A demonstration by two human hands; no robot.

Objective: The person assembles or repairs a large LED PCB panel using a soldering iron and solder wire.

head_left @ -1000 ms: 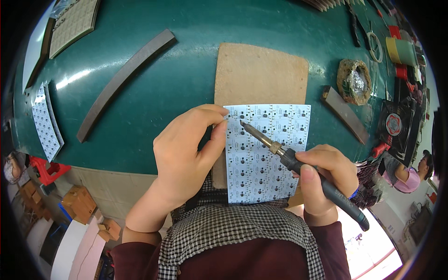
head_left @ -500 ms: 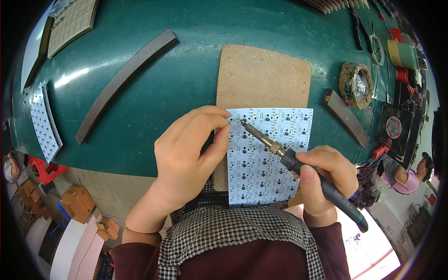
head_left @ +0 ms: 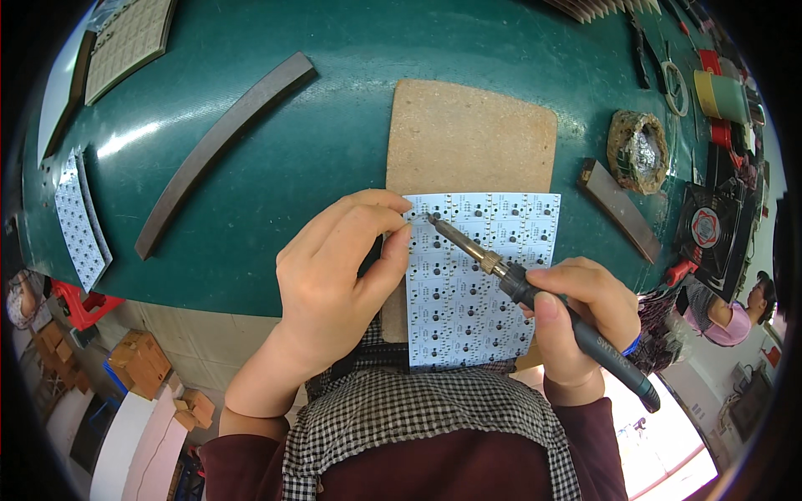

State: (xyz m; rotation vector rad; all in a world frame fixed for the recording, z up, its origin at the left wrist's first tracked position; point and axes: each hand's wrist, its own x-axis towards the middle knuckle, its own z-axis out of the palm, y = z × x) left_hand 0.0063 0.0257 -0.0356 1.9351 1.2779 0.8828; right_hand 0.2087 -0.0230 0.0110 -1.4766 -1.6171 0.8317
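A white LED circuit board (head_left: 472, 284) lies on a brown fibreboard pad (head_left: 472, 142) at the near edge of the green table (head_left: 334, 125). My right hand (head_left: 576, 313) grips a soldering iron (head_left: 535, 296) like a pen, its tip resting near the board's upper left corner. My left hand (head_left: 338, 280) sits at the board's left edge, thumb and fingers pinched together right beside the iron's tip; whether they hold something thin I cannot tell.
A long dark curved strip (head_left: 221, 146) lies to the left. A short dark bar (head_left: 620, 209) and a solder-dross nest (head_left: 639, 150) are to the right, with a small black fan (head_left: 708, 234) beyond. More white boards (head_left: 79, 221) are stacked far left.
The iron's tip has shifted slightly left toward my left fingertips. Both hands otherwise stay in place.
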